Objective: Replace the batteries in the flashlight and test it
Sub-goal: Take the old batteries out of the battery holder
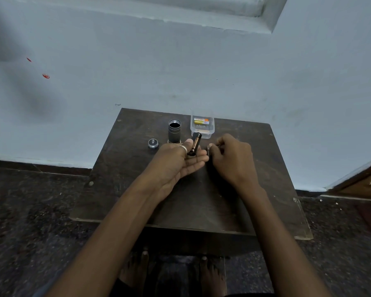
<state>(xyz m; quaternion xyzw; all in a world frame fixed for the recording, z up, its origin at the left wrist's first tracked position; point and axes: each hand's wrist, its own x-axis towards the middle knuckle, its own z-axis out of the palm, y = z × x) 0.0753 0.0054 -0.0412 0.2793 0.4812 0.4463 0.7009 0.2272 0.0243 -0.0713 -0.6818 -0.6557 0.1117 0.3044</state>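
The grey flashlight body [174, 131] stands upright on the dark table [255, 168], its threaded open end up. Its tail cap [153, 143] lies to the left, spring up. My left hand [176, 161], a ring on the thumb, holds the black battery holder [195, 144] upright between thumb and fingers. A dark battery sits in the holder. My right hand [231, 159] is just right of it, pinching a small dark battery [208, 151] at the fingertips. A clear plastic box [202, 127] behind the hands holds yellow-orange batteries [201, 121].
The small table stands against a pale blue wall [180, 71]. The dark speckled floor [30, 211] surrounds it. A wooden door edge [364, 181] is at the right. My bare feet [137, 273] show below the table's front edge.
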